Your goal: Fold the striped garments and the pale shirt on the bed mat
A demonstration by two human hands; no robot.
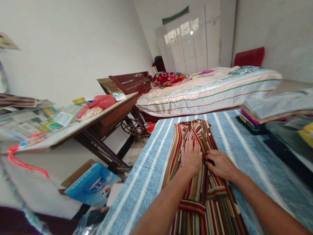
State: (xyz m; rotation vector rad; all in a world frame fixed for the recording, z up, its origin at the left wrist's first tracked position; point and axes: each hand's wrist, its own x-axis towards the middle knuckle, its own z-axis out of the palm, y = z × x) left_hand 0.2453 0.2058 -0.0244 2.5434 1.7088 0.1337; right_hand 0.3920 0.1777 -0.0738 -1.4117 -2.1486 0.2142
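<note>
A striped cloth [195,130] in red, brown and cream lies lengthwise on a surface covered by a blue cloth with white stripes [151,176]. My left hand [191,157] rests flat on the middle of the striped cloth, fingers stretched out and together. Right beside it, my right hand [220,164] has its fingers curled down, pinching a fold of the same cloth. The two hands nearly touch.
A stack of folded fabrics [274,112] sits at the right edge. A bed [210,89] with a quilt lies beyond. On the left stands a sewing table [97,120] with bags and papers on it. A blue bag [93,184] lies on the floor below.
</note>
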